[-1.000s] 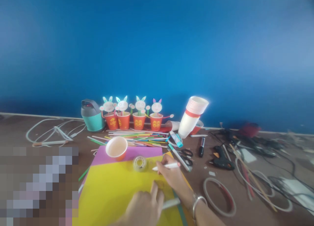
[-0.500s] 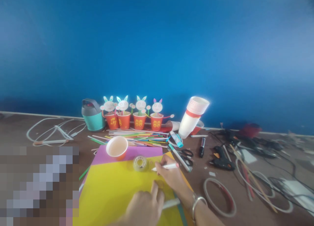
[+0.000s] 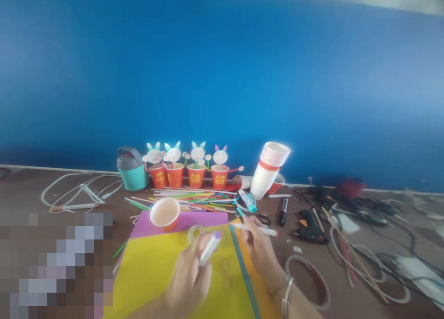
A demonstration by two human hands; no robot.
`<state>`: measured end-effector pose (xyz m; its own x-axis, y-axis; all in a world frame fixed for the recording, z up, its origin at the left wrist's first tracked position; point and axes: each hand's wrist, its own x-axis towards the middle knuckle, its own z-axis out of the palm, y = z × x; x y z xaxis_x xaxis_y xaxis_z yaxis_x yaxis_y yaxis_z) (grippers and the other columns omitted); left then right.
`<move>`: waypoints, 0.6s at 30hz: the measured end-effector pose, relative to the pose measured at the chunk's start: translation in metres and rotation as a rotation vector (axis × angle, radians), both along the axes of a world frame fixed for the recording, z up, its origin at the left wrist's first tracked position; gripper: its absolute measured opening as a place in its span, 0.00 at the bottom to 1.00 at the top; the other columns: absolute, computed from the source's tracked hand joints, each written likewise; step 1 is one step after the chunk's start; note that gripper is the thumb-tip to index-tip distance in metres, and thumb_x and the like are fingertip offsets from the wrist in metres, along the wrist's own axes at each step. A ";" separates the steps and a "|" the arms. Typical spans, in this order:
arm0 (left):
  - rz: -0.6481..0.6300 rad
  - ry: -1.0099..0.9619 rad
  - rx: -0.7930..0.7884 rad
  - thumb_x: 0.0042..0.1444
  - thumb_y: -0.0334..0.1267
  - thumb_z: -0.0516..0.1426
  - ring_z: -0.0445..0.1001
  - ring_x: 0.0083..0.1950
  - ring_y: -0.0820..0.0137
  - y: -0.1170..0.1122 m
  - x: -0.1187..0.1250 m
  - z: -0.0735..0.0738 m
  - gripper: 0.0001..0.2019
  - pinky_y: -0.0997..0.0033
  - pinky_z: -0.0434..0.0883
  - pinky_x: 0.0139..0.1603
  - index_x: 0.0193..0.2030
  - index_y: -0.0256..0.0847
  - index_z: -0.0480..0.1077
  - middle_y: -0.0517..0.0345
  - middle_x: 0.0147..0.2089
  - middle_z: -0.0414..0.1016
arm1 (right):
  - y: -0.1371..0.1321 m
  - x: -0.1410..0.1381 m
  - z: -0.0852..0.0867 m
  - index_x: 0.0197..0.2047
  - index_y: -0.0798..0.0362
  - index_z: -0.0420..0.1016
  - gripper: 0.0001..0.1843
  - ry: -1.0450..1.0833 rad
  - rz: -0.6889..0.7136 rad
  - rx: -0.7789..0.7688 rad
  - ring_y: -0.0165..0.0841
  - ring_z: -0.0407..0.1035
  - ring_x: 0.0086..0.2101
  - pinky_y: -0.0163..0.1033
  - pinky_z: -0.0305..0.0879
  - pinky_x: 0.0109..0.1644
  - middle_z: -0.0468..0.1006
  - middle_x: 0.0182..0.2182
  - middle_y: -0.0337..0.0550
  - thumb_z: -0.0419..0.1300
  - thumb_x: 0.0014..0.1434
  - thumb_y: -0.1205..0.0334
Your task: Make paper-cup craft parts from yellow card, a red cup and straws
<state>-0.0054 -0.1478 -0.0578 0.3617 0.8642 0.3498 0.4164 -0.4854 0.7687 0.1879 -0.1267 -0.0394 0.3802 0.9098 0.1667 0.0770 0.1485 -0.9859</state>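
My left hand (image 3: 190, 275) is closed around a white marker with a purple end (image 3: 210, 249), raised over the yellow paper (image 3: 149, 272). My right hand (image 3: 258, 240) pinches another white marker, with a reddish end (image 3: 269, 232), above the sheets' right edge. Partly hidden behind my left hand, a roll of clear tape (image 3: 196, 232) sits on the paper. A paper cup (image 3: 165, 213) stands open on the purple sheet (image 3: 142, 224) at the back.
Behind the sheets lie many coloured sticks (image 3: 194, 198). Several red cups (image 3: 196, 176) with rabbit faces line the wall, beside a leaning stack of white cups (image 3: 265, 175). To the right are a black marker (image 3: 283, 211), a glue gun (image 3: 310, 229) and a tape ring (image 3: 324, 291).
My left hand has picked up the white marker from the yellow paper and lifted it. My right hand has moved right with its marker, away from the sheet's middle. The view tilted slightly.
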 end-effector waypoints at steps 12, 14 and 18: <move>0.102 -0.356 -0.166 0.54 0.27 0.47 0.66 0.58 0.58 0.014 0.003 -0.005 0.21 0.53 0.63 0.58 0.55 0.41 0.63 0.47 0.54 0.70 | -0.012 -0.008 0.006 0.22 0.50 0.62 0.19 0.204 0.061 0.015 0.27 0.55 0.19 0.33 0.53 0.23 0.62 0.15 0.32 0.60 0.55 0.48; 0.081 -0.318 -0.168 0.51 0.25 0.46 0.68 0.56 0.59 0.015 0.004 -0.006 0.25 0.52 0.63 0.57 0.57 0.42 0.61 0.48 0.54 0.70 | -0.019 -0.015 0.006 0.23 0.51 0.63 0.18 0.131 0.108 0.011 0.27 0.58 0.19 0.32 0.55 0.24 0.64 0.16 0.32 0.59 0.57 0.48; 0.037 -0.274 -0.183 0.48 0.24 0.46 0.69 0.54 0.61 0.012 0.005 -0.008 0.29 0.53 0.65 0.56 0.59 0.44 0.58 0.50 0.54 0.70 | -0.031 -0.027 0.008 0.24 0.51 0.65 0.16 -0.061 0.249 0.041 0.29 0.60 0.20 0.33 0.57 0.24 0.67 0.18 0.36 0.57 0.59 0.51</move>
<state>-0.0008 -0.1356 -0.0656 0.2430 0.9323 0.2678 0.1973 -0.3178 0.9274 0.1607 -0.1573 -0.0311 0.1336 0.9660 0.2215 0.0919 0.2104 -0.9733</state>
